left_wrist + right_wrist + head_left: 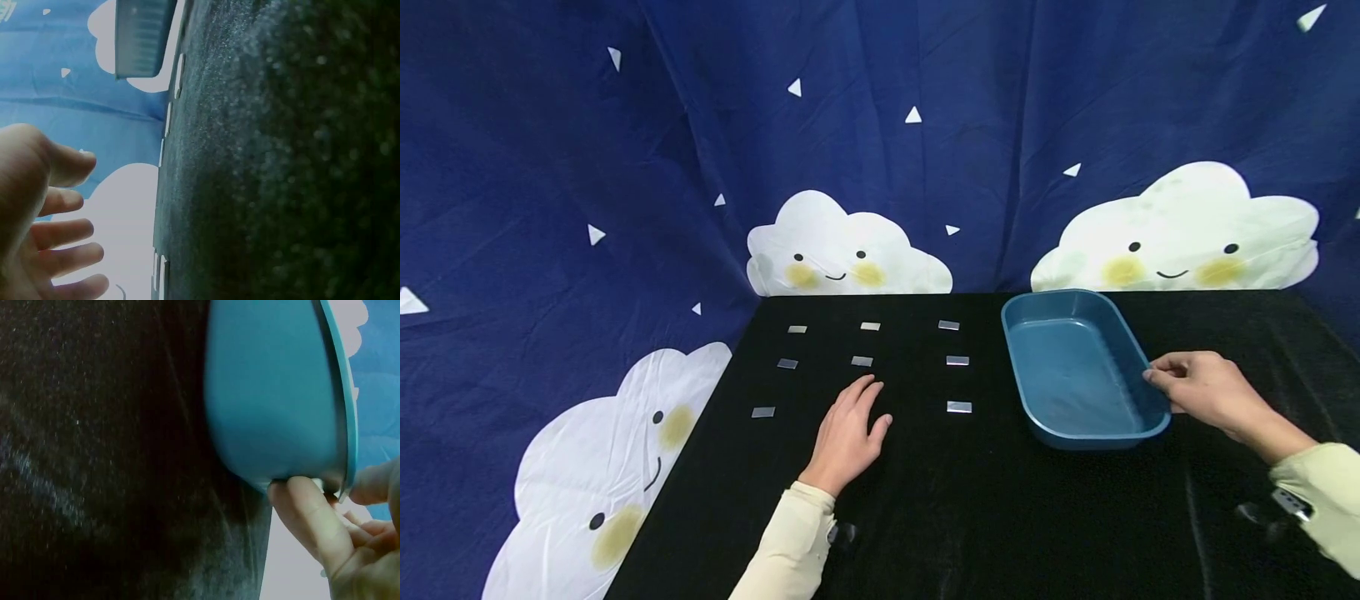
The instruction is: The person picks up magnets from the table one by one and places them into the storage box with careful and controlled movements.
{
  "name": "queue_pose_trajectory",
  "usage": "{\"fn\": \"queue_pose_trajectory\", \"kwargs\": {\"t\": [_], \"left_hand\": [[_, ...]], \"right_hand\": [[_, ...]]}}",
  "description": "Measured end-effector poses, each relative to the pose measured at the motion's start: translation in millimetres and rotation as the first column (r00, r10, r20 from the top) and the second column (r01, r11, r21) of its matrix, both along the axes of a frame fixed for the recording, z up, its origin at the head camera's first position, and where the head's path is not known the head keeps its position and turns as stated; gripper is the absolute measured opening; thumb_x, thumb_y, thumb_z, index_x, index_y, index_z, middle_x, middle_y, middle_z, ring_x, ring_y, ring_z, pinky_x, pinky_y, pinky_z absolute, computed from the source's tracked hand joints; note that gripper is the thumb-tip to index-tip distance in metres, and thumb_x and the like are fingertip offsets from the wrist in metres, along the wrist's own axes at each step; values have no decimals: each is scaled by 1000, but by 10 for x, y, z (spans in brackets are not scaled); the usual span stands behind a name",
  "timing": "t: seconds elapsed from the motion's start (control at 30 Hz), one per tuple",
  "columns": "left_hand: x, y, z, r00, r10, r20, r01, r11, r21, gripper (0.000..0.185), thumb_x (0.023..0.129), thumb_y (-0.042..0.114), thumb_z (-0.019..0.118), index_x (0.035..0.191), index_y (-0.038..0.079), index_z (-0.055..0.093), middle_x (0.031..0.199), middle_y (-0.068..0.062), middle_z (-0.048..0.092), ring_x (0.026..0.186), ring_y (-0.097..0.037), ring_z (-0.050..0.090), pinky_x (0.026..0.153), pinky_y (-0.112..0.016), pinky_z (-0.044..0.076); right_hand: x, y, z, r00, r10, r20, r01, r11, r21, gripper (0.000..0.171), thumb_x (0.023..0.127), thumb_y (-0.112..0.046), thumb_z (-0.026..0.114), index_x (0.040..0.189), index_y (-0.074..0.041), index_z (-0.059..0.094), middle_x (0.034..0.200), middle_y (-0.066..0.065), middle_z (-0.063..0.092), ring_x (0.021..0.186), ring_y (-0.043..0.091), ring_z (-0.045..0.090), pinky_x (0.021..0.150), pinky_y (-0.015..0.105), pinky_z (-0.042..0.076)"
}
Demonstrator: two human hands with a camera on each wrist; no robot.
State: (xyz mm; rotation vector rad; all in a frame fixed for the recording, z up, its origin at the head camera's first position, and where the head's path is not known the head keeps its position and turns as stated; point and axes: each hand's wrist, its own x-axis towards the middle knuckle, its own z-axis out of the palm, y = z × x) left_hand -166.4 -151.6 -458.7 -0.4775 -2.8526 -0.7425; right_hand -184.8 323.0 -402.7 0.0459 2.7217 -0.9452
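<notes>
R hand (1210, 392) has hold of the blue bin (1075, 367): narrow pinch on the rim at its right side, thumb over the top, fingers tucked under the outside, per R wrist cam. Bin is at the right of the black table (1000, 517), upright or nearly so; L wrist cam shows a pale gap btw. its base and the table, so prob. held just off it, tho' can't be sure. L hand (850, 433) holds nothing, fingers loosely spread, near the middle strip (862, 361). As for progress: getting a grip on the bin = done; release = not yet. All 8 small strips in view lie on the table left of the bin, in rough rows (3, 3, 2); can't tell if another is hidden under L hand. None visibly picked up.
</notes>
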Motion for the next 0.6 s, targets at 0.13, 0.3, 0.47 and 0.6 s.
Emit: {"fn": "queue_pose_trajectory", "kwargs": {"t": [0.13, 0.3, 0.47, 0.6], "left_hand": [[-5, -15, -18, 1000, 5, 3, -5, 1000, 7, 50, 97, 30, 61, 142, 10, 51, 155, -10, 44, 142, -31, 45, 112, -53, 41], [-10, -24, -33, 1000, 3, -16, -3, 1000, 8, 50, 97, 29, 61, 142, 10, 51, 153, -12, 45, 141, -31, 46, 111, -53, 42], [-12, -23, -45, 1000, 6, -9, -6, 1000, 12, 50, 97, 28, 62, 142, 10, 51, 153, -12, 45, 141, -31, 46, 111, -53, 42], [-19, -22, -52, 1000, 7, -10, -7, 1000, 6, 50, 96, 28, 62, 142, 9, 51, 153, -12, 45, 141, -31, 46, 111, -54, 42]], "right_hand": [[-27, -66, -23, 1000, 20, 1, -20, 1000, -9, 47, 103, -28, 46, 127, 11, 51, 99, 18, 67, 77, 14, 67, 65, 31, 58], [-44, -149, -37, 1000, 17, 10, -17, 1000, -19, 46, 103, -28, 47, 127, 11, 51, 99, 18, 66, 78, 14, 67, 66, 31, 58], [-53, -235, -53, 1000, 15, 16, -15, 999, -38, 45, 103, -28, 46, 127, 10, 51, 102, 19, 65, 79, 15, 67, 67, 31, 58], [-56, -280, -75, 999, 2, 33, -1, 999, -40, 46, 103, -30, 45, 128, 9, 51, 102, 19, 64, 80, 17, 66, 67, 32, 57]]}}
